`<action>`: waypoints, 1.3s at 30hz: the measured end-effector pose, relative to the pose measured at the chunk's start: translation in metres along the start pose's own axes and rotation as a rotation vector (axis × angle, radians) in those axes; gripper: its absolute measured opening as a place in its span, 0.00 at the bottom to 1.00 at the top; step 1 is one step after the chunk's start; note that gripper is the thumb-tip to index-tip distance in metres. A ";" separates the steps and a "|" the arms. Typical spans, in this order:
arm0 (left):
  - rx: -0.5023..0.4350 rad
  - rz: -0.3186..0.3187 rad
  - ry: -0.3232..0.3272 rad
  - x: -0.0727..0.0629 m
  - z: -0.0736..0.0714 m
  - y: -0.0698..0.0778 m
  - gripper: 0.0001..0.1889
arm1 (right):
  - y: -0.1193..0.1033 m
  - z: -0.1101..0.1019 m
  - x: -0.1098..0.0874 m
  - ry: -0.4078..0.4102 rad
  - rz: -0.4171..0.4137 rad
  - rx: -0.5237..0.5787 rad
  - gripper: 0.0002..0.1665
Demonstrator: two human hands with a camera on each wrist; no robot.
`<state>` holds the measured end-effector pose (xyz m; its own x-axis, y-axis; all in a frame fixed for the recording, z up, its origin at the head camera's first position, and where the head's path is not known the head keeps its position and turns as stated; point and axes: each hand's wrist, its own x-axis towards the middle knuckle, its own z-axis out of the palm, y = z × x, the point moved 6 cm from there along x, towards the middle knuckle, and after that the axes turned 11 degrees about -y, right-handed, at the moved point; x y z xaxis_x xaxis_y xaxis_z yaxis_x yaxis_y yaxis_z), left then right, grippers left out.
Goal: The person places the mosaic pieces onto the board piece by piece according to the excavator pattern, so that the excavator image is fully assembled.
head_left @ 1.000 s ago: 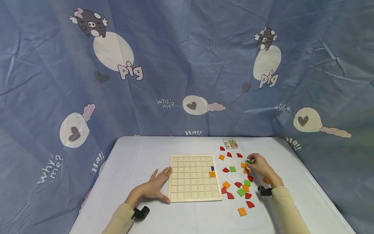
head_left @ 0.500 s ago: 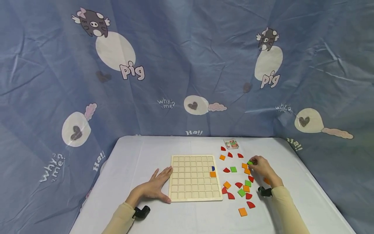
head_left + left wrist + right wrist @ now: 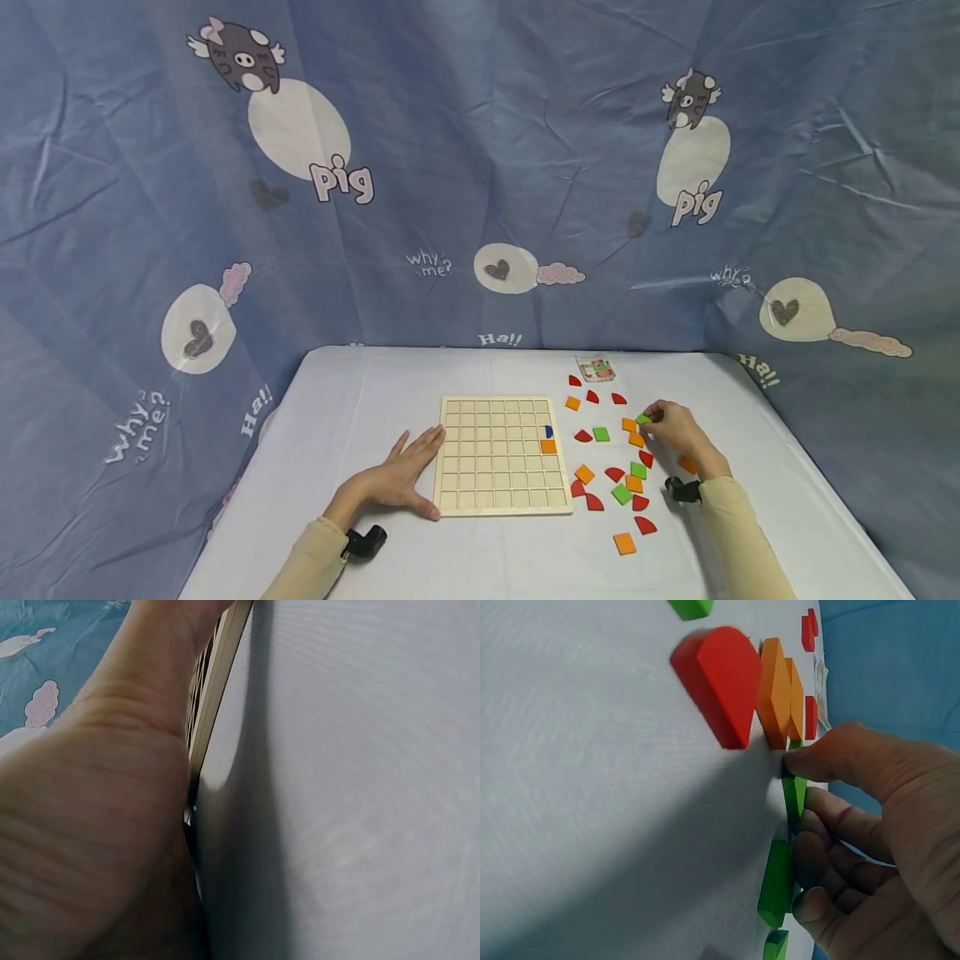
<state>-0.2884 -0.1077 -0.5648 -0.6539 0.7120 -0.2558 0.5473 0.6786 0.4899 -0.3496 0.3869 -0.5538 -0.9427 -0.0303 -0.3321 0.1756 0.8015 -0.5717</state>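
Observation:
My left hand (image 3: 393,482) rests on the table with fingers spread, thumb and fingertips against the left edge of a pale wooden grid board (image 3: 495,471). In the left wrist view the palm side (image 3: 97,810) fills the left, with the board's edge (image 3: 217,690) beyond it. Thumb and finger of my right hand (image 3: 672,429) pinch a green tile (image 3: 793,793), low among loose pieces to the board's right. Close by lie orange square tiles (image 3: 775,694), a red quarter-round tile (image 3: 724,682) and another green piece (image 3: 775,883) under the curled fingers.
On the board's right side sit a blue half-round piece (image 3: 548,432) and an orange square (image 3: 549,447). Several red, orange and green tiles lie scattered right of the board. A small printed card (image 3: 596,369) lies at the back. A blue patterned curtain (image 3: 420,167) surrounds the table.
The green tile in my right hand has turned from edge-on to showing its flat face. The right hand has shifted only slightly; the left stays against the board.

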 end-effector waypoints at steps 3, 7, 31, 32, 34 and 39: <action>-0.008 0.003 -0.002 0.000 0.001 0.000 0.70 | -0.002 0.000 0.000 0.024 -0.005 0.004 0.23; -0.025 0.007 -0.005 -0.002 0.001 0.001 0.70 | -0.014 0.004 -0.002 0.083 -0.081 -0.014 0.21; -0.004 -0.018 -0.012 0.001 0.001 -0.002 0.70 | -0.172 0.102 0.000 -0.120 -0.612 -0.164 0.13; -0.006 -0.016 -0.011 0.001 0.000 -0.001 0.70 | -0.174 0.104 0.001 -0.133 -0.613 -0.166 0.13; -0.008 -0.016 -0.012 0.000 0.000 -0.001 0.70 | -0.175 0.108 0.002 -0.150 -0.610 -0.174 0.13; -0.011 -0.027 -0.014 0.000 -0.001 -0.001 0.71 | -0.179 0.112 0.003 -0.165 -0.618 -0.170 0.13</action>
<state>-0.2898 -0.1085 -0.5651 -0.6607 0.6961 -0.2810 0.5239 0.6957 0.4915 -0.3521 0.1769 -0.5363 -0.7975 -0.5951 -0.0988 -0.4437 0.6897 -0.5722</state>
